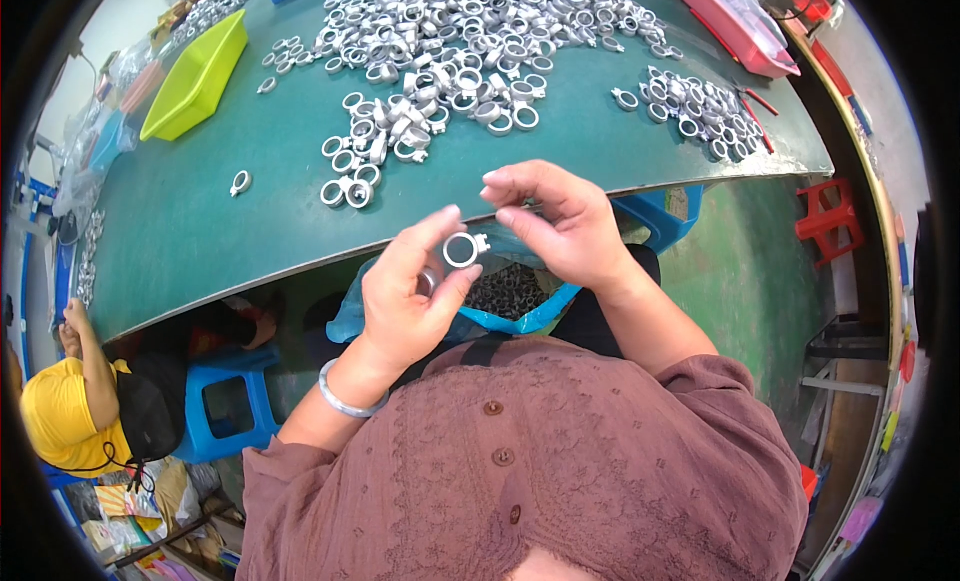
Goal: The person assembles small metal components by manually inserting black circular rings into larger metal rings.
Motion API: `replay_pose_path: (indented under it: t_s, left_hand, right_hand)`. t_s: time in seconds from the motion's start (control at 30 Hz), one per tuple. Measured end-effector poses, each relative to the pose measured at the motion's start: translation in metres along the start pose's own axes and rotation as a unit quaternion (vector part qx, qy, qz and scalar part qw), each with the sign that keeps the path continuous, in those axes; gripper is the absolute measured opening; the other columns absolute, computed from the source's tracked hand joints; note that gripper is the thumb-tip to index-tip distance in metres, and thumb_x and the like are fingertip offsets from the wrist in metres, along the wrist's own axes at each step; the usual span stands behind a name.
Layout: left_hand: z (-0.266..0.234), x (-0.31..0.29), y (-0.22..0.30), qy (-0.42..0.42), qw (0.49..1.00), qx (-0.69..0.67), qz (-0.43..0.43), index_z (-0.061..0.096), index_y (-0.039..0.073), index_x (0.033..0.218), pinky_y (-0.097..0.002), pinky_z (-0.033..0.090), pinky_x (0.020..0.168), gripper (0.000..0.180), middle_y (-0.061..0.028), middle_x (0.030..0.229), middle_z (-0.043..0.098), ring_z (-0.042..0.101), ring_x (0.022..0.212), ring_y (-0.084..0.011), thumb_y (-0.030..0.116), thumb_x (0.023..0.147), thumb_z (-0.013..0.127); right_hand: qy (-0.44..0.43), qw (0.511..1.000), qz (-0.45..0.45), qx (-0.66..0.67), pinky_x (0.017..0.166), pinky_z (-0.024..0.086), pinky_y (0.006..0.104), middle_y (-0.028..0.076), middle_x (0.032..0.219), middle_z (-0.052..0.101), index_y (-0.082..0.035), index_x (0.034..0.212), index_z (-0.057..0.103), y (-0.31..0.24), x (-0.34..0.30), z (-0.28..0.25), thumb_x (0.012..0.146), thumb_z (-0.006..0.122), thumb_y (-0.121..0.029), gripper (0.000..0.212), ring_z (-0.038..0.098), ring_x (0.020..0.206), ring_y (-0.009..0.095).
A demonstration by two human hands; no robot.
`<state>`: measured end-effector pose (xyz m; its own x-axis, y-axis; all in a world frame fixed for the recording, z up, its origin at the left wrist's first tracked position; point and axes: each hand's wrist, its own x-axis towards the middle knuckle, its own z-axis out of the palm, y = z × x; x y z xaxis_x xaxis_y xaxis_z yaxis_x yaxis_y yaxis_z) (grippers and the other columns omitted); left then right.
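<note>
Between the thumb and fingers of my left hand (405, 291) is a grey metal ring (461, 249) with a small notched lug on its side. A second ring (427, 281) shows partly against the palm, mostly covered by the fingers. To its right, my right hand (565, 226) is raised with the fingers curved and the thumb apart from them; nothing shows between them. Below both hands, a blue plastic bag (535, 316) lies open at my lap, with many small dark pieces (510, 289) inside. Its far side is partly hidden by the hands.
A large heap of metal rings (450, 41) covers the far middle of the green table (270, 171). A smaller pile (705, 111) lies at right beside red-handled pliers (757, 121). One ring (240, 183) sits alone. Green (195, 76) and pink (740, 26) trays flank them. A person in yellow (70, 411) sits left.
</note>
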<state>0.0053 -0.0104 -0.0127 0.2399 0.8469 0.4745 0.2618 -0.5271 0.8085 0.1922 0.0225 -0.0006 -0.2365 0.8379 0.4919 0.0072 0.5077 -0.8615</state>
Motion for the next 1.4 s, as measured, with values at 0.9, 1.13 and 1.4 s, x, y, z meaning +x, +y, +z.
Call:
replay_pose_path:
  t_s: [0.9, 1.13, 1.4]
  left_hand:
    - [0.015, 0.026, 0.004, -0.056, 0.859, -0.431, -0.269, 0.045, -0.002, 0.119, -0.0295, 0.05, 0.079, 0.031, -0.0153, 0.111, 0.055, 0.059, 0.092, -0.0181, 0.01, 0.09, 0.046]
    - [0.017, 0.022, 0.006, -0.046, 0.847, -0.458, -0.266, 0.048, 0.0, 0.119, -0.0279, 0.049, 0.08, 0.034, -0.0088, 0.107, 0.058, 0.057, 0.095, -0.0154, 0.012, 0.088, 0.054]
    - [0.016, 0.019, 0.008, -0.015, 0.854, -0.453, -0.256, 0.048, -0.001, 0.118, -0.0285, 0.049, 0.082, 0.033, -0.0097, 0.105, 0.058, 0.057, 0.097, -0.0168, 0.007, 0.087, 0.054]
  right_hand:
    - [0.001, 1.0, -0.009, -0.003, 0.066, 0.046, 0.025, 0.003, 0.092, 0.057, -0.005, 0.098, 0.058, 0.004, 0.0, -0.001, 0.071, 0.067, -0.004, 0.029, 0.055, 0.077, 0.011]
    - [0.004, 0.998, -0.03, -0.046, 0.075, 0.045, 0.03, 0.007, 0.096, 0.059, -0.007, 0.096, 0.06, 0.004, -0.004, 0.0, 0.065, 0.068, -0.001, 0.033, 0.055, 0.088, 0.02]
    - [0.006, 0.991, -0.092, -0.101, 0.079, 0.043, 0.033, 0.008, 0.096, 0.059, -0.007, 0.094, 0.06, -0.001, -0.001, 0.001, 0.062, 0.069, -0.002, 0.034, 0.054, 0.09, 0.024]
